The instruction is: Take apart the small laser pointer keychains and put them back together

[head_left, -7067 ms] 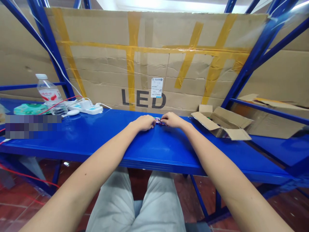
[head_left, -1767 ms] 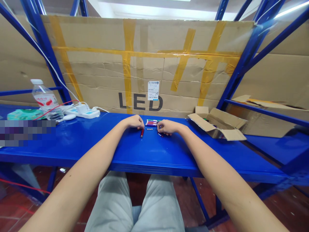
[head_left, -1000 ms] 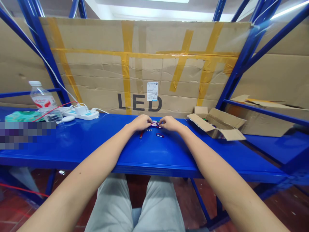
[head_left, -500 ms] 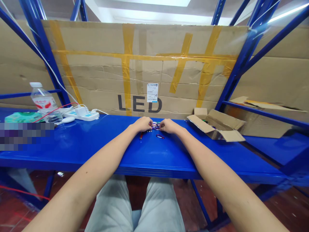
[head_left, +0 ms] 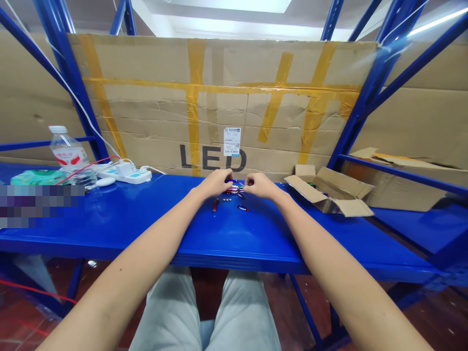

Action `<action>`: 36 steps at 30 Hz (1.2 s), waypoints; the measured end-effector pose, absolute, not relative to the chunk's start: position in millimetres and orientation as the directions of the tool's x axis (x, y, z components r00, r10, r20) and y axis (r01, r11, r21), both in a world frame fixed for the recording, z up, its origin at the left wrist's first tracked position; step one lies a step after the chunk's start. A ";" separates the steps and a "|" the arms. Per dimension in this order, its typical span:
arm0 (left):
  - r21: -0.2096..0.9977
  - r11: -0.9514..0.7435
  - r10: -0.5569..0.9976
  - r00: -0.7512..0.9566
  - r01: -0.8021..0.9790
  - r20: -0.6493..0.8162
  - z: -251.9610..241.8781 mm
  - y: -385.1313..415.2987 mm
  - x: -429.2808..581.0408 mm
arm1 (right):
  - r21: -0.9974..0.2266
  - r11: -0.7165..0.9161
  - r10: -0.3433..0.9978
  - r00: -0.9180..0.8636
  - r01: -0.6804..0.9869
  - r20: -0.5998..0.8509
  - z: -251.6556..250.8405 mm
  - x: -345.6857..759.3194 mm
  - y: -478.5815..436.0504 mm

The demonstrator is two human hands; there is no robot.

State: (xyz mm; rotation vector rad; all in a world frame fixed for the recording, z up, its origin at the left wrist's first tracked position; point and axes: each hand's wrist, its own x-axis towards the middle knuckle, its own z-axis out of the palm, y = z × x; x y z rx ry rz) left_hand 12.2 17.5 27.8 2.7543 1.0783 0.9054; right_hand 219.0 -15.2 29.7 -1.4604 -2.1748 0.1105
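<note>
My left hand (head_left: 218,182) and my right hand (head_left: 256,185) meet over a small pile of shiny metallic pieces (head_left: 234,189) on the blue table (head_left: 241,239). Fingers of both hands are closed at the pile's two sides; what they pinch is too small to name. In front of the left hand lies a red stick-like piece (head_left: 215,205), with several small silver bits (head_left: 227,199) to its right. A red carabiner (head_left: 243,208) rests alone, nearer the table's front edge than the pile.
An open cardboard box (head_left: 329,189) stands at the right. On the left are a plastic bottle (head_left: 71,155), a green packet (head_left: 38,178), a white power strip (head_left: 126,173) and cables. A large carton marked LED (head_left: 157,117) rises behind.
Both hands have lifted slightly off the pile, uncovering more of it. The silver bits and the red stick-like piece show more fully, and the view has shifted a little.
</note>
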 end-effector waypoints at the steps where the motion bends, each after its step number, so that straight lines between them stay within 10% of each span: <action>1: 0.273 -0.773 0.620 0.587 0.573 0.521 28.5 16.1 12.6 | -0.384 0.431 0.874 -0.272 0.816 0.403 30.4 219.3 -15.1; 10: 0.247 -0.858 0.502 0.630 0.450 0.593 27.3 7.5 18.8 | -0.940 0.310 0.903 -0.351 0.138 0.246 19.4 209.3 -10.5; 36: 0.154 -0.712 0.701 0.704 0.685 0.111 20.9 32.8 9.0 | -0.428 0.369 0.922 -0.265 0.825 0.283 2.9 206.7 0.8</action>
